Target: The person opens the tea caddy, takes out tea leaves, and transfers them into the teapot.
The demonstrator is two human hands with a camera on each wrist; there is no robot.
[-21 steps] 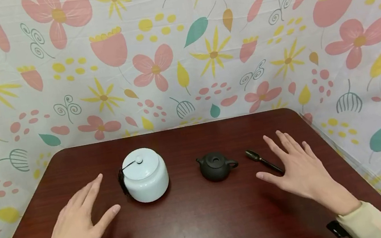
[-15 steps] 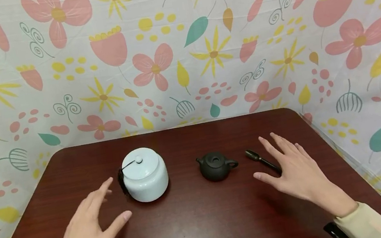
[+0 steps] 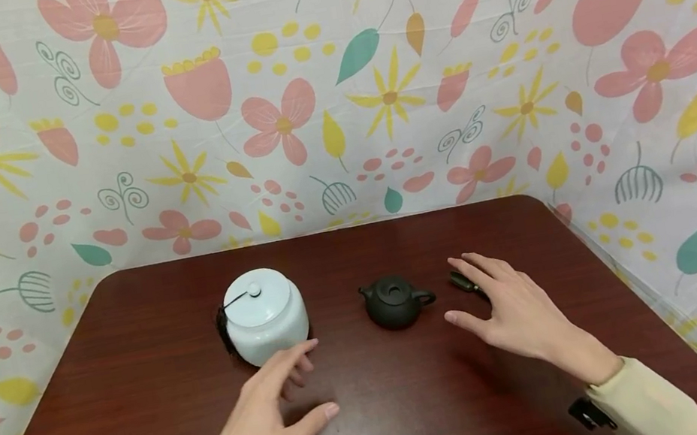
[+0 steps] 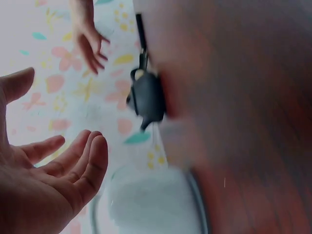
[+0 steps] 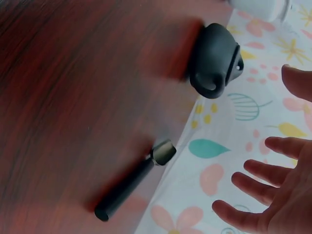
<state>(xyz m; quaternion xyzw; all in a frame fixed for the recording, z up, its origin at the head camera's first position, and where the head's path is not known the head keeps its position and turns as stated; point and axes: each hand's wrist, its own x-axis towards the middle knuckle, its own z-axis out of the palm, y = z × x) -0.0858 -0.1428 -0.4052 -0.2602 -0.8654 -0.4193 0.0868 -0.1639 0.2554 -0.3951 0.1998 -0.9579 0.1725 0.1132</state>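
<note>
A dark clay teapot (image 3: 395,305) stands mid-table, its handle toward the right. To its left is a white lidded jar (image 3: 270,329) with a black tassel. My left hand (image 3: 261,425) hovers in front of the jar, thumb and fingers apart, its fingertips overlapping the jar's lower edge in the head view. Right of the teapot lies a tea scoop (image 5: 129,185) with a black handle and a brass-toned head. My right hand (image 3: 520,308) is spread above that scoop and hides most of its handle in the head view. Neither hand holds anything.
The dark red-brown wooden table (image 3: 379,410) has rounded far corners. A floral-patterned cloth (image 3: 330,99) hangs behind it and along the sides. A black wrist device (image 3: 590,413) sits at the right sleeve.
My left hand has moved right, from the jar's left side to in front of it. My right hand has shifted left over the scoop toward the teapot. The objects have stayed put.
</note>
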